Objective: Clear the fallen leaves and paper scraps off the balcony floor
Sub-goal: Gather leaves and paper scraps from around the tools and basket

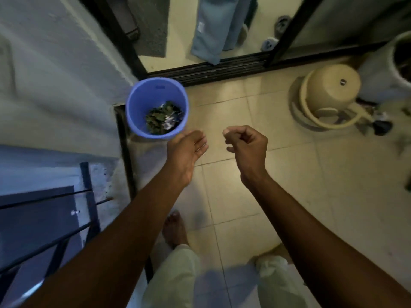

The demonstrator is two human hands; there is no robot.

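Note:
A blue plastic bucket point(142, 101) stands on the tiled balcony floor point(278, 174) by the white wall. Dark green leaves and paper scraps point(163, 117) lie in its bottom. My left hand point(189, 152) hovers just right of the bucket's near rim, fingers relaxed and holding nothing. My right hand point(246, 145) is farther right above the tiles, fingers curled into a loose fist; nothing shows in it.
An overturned beige pot point(329, 85) on stacked saucers sits at the right, beside a white planter point(398, 63) and dark debris point(380, 125). A sliding-door track point(222, 71) crosses the back. A dark railing point(55, 218) runs along the left. My bare feet stand below.

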